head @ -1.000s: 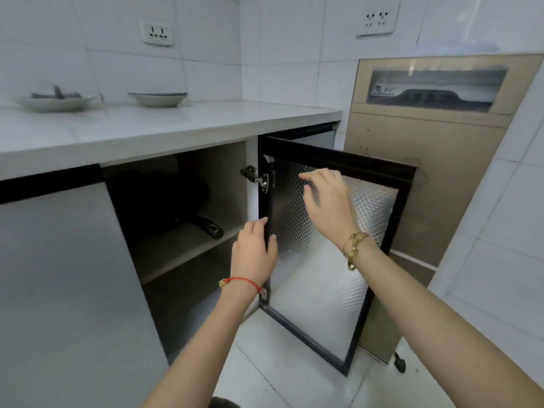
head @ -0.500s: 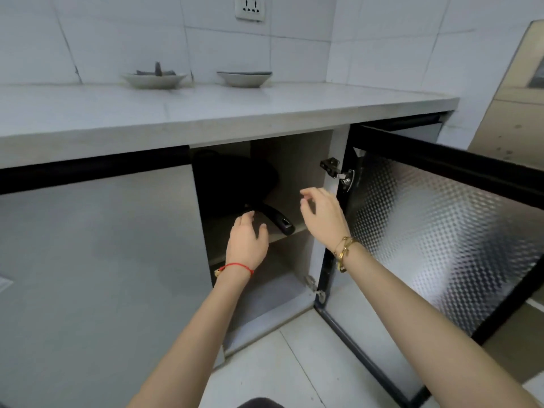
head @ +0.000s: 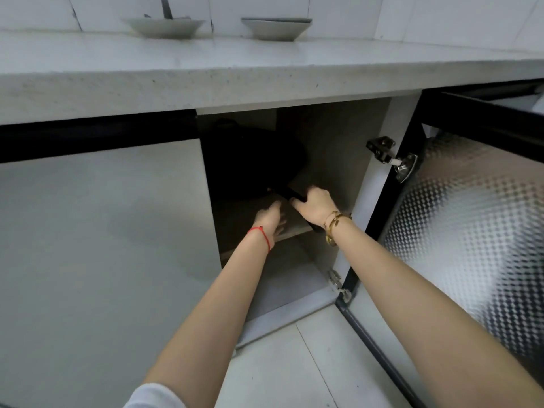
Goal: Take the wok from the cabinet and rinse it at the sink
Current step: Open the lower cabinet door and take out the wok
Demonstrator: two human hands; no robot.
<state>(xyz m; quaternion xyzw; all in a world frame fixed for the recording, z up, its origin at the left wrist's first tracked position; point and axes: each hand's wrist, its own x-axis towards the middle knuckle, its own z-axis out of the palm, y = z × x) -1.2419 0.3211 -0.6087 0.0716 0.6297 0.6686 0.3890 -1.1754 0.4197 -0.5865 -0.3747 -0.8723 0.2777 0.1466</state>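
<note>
My right hand (head: 313,206) has its fingers closed on the handle (head: 290,194); left hand (head: 269,217) open beneath. Wok (head: 253,163) sits on the shelf (head: 294,231) beyond my fingertips. Recommend supporting its rim before drawing out.

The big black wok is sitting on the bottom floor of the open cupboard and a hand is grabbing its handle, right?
Not quite. In the head view the wok sits on the upper shelf, not the cupboard floor. The right hand is indeed on its handle.
</note>
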